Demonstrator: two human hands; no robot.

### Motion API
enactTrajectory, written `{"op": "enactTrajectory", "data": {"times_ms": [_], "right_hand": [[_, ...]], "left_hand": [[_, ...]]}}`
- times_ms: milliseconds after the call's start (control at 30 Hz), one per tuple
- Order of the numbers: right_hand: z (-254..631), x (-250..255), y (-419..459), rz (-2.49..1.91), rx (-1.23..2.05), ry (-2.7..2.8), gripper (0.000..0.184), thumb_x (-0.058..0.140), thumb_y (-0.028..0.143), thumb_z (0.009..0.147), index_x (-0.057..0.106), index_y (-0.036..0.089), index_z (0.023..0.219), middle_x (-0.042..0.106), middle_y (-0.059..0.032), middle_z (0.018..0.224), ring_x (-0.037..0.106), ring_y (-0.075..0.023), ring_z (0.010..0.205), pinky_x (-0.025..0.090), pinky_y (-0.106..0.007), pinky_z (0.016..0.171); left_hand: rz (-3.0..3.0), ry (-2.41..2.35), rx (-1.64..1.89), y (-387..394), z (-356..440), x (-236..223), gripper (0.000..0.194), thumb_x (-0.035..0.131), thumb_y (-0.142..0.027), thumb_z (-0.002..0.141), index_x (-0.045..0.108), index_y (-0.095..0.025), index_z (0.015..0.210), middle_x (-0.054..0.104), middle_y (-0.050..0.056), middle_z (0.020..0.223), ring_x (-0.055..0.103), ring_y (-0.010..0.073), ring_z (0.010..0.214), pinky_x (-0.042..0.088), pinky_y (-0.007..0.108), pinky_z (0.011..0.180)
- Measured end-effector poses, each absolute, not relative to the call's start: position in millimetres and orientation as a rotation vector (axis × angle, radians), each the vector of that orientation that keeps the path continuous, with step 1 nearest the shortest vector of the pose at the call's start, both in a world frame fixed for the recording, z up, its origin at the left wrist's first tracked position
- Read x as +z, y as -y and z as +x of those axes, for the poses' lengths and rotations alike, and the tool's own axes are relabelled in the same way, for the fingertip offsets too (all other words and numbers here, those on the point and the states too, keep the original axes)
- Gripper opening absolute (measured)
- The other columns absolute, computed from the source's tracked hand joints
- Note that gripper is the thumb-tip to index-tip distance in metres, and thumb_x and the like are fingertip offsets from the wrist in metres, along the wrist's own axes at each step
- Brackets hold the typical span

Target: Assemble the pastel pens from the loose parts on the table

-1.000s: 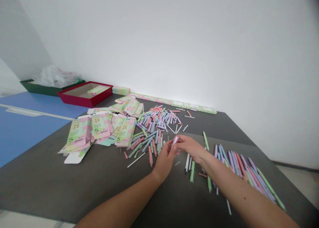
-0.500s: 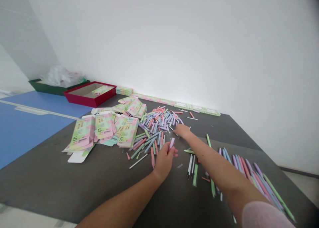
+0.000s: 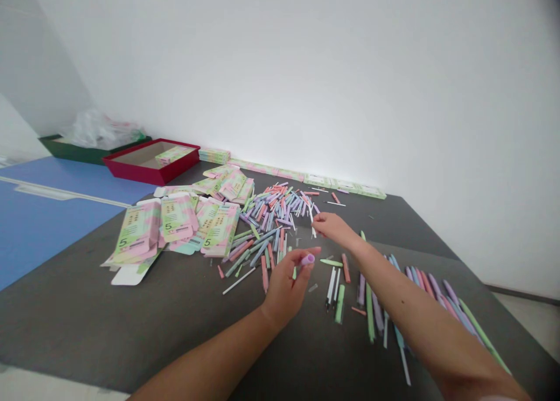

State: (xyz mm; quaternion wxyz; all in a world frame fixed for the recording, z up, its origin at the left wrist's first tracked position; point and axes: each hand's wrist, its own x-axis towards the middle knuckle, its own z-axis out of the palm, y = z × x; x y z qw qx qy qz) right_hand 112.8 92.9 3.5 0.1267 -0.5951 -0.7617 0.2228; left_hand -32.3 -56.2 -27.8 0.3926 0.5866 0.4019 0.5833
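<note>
My left hand is closed around a purple pen barrel, its hollow round end facing up toward me. Between the fingertips of my right hand is a thin white pen refill, held upright at the right edge of a heap of coloured pen parts. Two white refills lie below my right forearm, beside a light green pen part and a coral barrel. The lower end of the purple barrel is hidden in my left palm.
Flattened printed cartons cover the table's left side. Behind them stand a red box and a green tray with plastic bags. A row of pens lies at right, partly under my forearm. Flat packs line the wall.
My right hand has drawn back slightly from the heap, with a white refill now showing in its fingers. My left hand has tilted the purple barrel so its open end shows.
</note>
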Motion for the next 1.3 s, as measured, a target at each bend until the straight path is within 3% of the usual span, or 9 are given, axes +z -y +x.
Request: {"op": "enactTrajectory", "data": {"times_ms": [200, 367, 567, 733, 933, 1167, 1300], "right_hand": [[140, 32, -37, -1.455, 0.812, 1.993, 0.011, 0.048, 0.028, 0.076, 0.053, 0.019, 0.071, 0.06, 0.0029, 0.06, 0.054, -0.0098, 0.051, 0.041, -0.02, 0.054], [149, 46, -13, -1.363, 0.861, 1.858, 0.011, 0.053, 0.029, 0.075, 0.054, 0.018, 0.071, 0.057, 0.0024, 0.058, 0.055, -0.0111, 0.053, 0.041, -0.022, 0.055], [147, 53, 8, -1.269, 0.925, 1.739, 0.014, 0.055, 0.033, 0.076, 0.056, 0.019, 0.076, 0.057, 0.0014, 0.06, 0.054, -0.0121, 0.055, 0.042, -0.022, 0.05], [145, 54, 18, -1.227, 1.005, 1.667, 0.015, 0.055, 0.033, 0.077, 0.055, 0.019, 0.076, 0.056, 0.0023, 0.06, 0.053, -0.011, 0.054, 0.042, -0.021, 0.047], [147, 37, 14, -1.443, 1.166, 1.645, 0.008, 0.052, 0.025, 0.074, 0.053, 0.018, 0.07, 0.053, 0.005, 0.055, 0.048, -0.0077, 0.042, 0.04, -0.02, 0.044], [152, 21, 19, -1.487, 1.214, 1.574, 0.009, 0.051, 0.026, 0.072, 0.053, 0.018, 0.069, 0.056, 0.004, 0.057, 0.05, -0.0078, 0.045, 0.04, -0.02, 0.047], [156, 19, 21, -1.484, 1.244, 1.592, 0.012, 0.051, 0.028, 0.073, 0.055, 0.017, 0.069, 0.057, 0.0029, 0.057, 0.049, -0.008, 0.046, 0.04, -0.02, 0.048]], "left_hand": [[1.733, -0.881, 1.568, 74, -33, -16, 0.009, 0.047, -0.02, 0.084, 0.053, -0.022, 0.091, 0.066, 0.008, 0.107, 0.057, 0.0201, 0.106, 0.04, 0.037, 0.093], [1.732, -0.881, 1.522, 79, -32, -12, 0.006, 0.049, -0.023, 0.083, 0.054, -0.022, 0.086, 0.067, 0.008, 0.104, 0.057, 0.0209, 0.106, 0.04, 0.039, 0.094], [1.063, -0.783, 1.448, 69, -24, -11, 0.017, 0.05, -0.034, 0.084, 0.051, -0.02, 0.092, 0.067, 0.008, 0.104, 0.061, 0.0205, 0.1, 0.04, 0.037, 0.094], [0.466, -0.587, 1.21, 49, -22, -18, 0.018, 0.047, -0.034, 0.085, 0.052, -0.018, 0.093, 0.067, 0.008, 0.101, 0.063, 0.0144, 0.087, 0.045, 0.029, 0.084], [0.671, -0.859, 1.08, 53, -19, -26, 0.023, 0.062, -0.035, 0.075, 0.065, -0.014, 0.085, 0.064, 0.002, 0.086, 0.054, 0.0086, 0.07, 0.041, 0.02, 0.066], [0.407, -0.738, 1.01, 48, -19, -31, 0.024, 0.056, -0.031, 0.081, 0.065, -0.013, 0.094, 0.054, 0.0, 0.071, 0.05, 0.0054, 0.061, 0.041, 0.016, 0.058], [0.888, -1.026, 0.93, 44, -20, -40, 0.041, 0.055, -0.036, 0.079, 0.056, -0.012, 0.113, 0.056, 0.0, 0.068, 0.052, 0.0094, 0.06, 0.043, 0.02, 0.06]]}}
